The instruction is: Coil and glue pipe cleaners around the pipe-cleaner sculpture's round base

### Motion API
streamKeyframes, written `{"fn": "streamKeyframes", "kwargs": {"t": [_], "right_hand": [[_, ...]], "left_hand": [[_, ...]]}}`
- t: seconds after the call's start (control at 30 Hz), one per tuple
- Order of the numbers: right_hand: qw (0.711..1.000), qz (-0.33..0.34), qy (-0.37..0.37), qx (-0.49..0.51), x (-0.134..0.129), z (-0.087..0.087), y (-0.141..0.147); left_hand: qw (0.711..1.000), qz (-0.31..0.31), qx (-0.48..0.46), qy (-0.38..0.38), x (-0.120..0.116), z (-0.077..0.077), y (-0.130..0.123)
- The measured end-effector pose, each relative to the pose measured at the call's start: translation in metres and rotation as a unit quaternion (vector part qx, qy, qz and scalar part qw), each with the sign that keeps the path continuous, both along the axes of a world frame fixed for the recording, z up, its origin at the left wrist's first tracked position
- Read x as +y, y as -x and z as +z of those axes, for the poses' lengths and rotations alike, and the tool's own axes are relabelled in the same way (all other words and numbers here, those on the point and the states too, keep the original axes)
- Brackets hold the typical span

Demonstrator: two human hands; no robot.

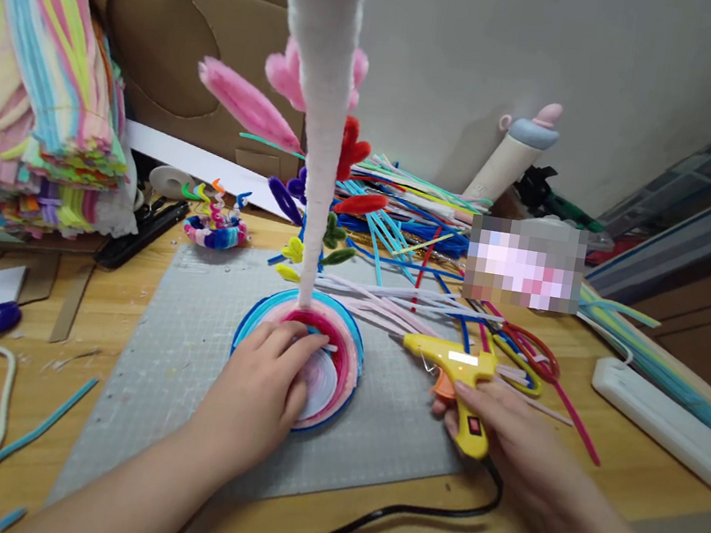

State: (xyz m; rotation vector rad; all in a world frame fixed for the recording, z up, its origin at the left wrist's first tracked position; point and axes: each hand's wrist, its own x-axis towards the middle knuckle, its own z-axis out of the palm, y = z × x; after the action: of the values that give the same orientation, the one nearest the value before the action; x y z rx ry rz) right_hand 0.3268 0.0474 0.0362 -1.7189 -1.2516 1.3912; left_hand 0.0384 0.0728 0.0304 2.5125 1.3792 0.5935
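Note:
My left hand (268,383) reaches over the left rim of a round, shallow piece (353,351) ringed in blue, pink and white. Its curled fingertips are inside, at a small white strip, and what they grip is too small to make out. My right hand (506,423) is wrapped round the handle of a yellow glue gun (449,354), whose nozzle points left towards the round piece. From the far rim rises a tall white fuzzy stem (325,137), with pink, red, purple, green and yellow fuzzy petals around it.
A grey cutting mat (183,348) lies beneath. Pipe cleaners and scissors (534,347) are behind and right, a white power strip (666,424) far right. Bundled pipe cleaners (52,105) stand back left, near a small colourful ring (217,232). A black cord (392,511) runs in front.

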Motion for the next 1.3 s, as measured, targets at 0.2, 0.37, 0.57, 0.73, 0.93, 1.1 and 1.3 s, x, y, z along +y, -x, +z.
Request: {"fn": "streamKeyframes", "kwargs": {"t": [0.2, 0.37, 0.57, 0.73, 0.93, 1.1, 1.3], "right_hand": [[0.920, 0.067, -0.073, -0.378, -0.008, 0.012, -0.005], [0.925, 0.144, -0.258, -0.238, -0.005, 0.034, 0.048], [0.881, 0.251, -0.323, -0.239, 0.013, 0.023, 0.099], [0.891, 0.249, -0.301, -0.233, 0.013, 0.016, 0.096], [0.894, 0.252, -0.299, -0.217, 0.012, 0.013, 0.093], [0.908, 0.249, -0.280, -0.188, 0.012, 0.011, 0.094], [0.914, 0.237, -0.284, -0.168, 0.012, 0.007, 0.094]], "left_hand": [[1.000, 0.016, 0.000, -0.007, -0.001, -0.003, 0.000], [1.000, 0.011, 0.008, -0.016, 0.000, -0.004, 0.000], [1.000, 0.006, -0.002, -0.017, 0.001, -0.003, -0.001], [1.000, 0.006, 0.002, 0.001, 0.001, -0.003, -0.001], [1.000, 0.002, -0.011, 0.007, 0.001, -0.002, -0.001], [1.000, 0.005, -0.010, 0.010, 0.000, 0.000, -0.002], [1.000, 0.007, -0.005, 0.006, 0.000, 0.000, -0.003]]}}
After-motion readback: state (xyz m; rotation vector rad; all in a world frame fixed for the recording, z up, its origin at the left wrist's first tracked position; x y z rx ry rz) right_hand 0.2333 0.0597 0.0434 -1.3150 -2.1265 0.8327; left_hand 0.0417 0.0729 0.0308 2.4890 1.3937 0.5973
